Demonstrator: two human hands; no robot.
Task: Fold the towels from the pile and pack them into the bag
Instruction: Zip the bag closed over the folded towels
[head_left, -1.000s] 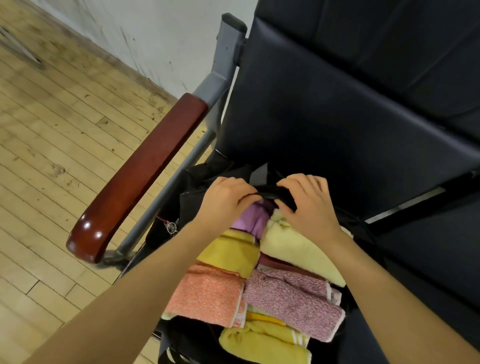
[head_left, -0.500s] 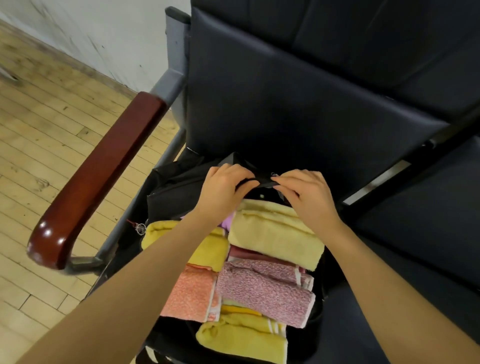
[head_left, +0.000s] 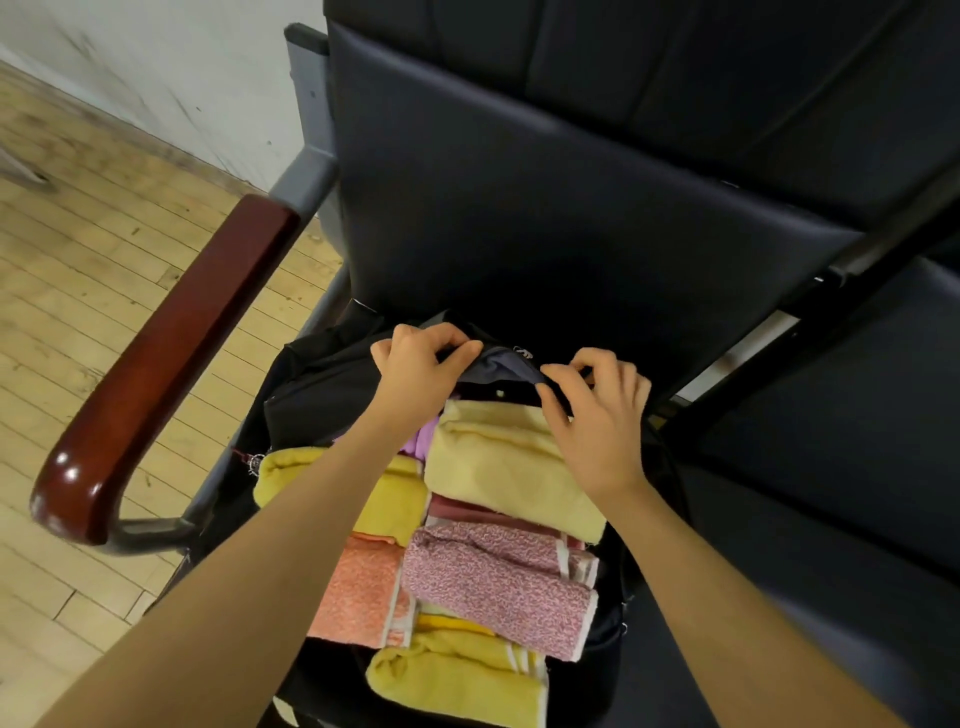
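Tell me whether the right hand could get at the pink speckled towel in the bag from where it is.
Probably yes. The right hand grips the bag rim just beyond the pale yellow towel; the pink speckled towel lies uncovered on top, nearer the person, under that forearm.

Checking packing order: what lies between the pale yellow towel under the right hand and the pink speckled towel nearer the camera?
In the head view, a folded maroon towel's edge shows between the pale yellow towel and the pink speckled towel.

Looks like a waiting room or public hall. Shown by dark padded seats (head_left: 545, 218) joined in a row on a metal frame (head_left: 306, 182), with a glossy reddish wooden armrest (head_left: 171, 364) at the row's left end, worn pale wood plank flooring (head_left: 78, 260), and a scuffed white wall (head_left: 182, 78).
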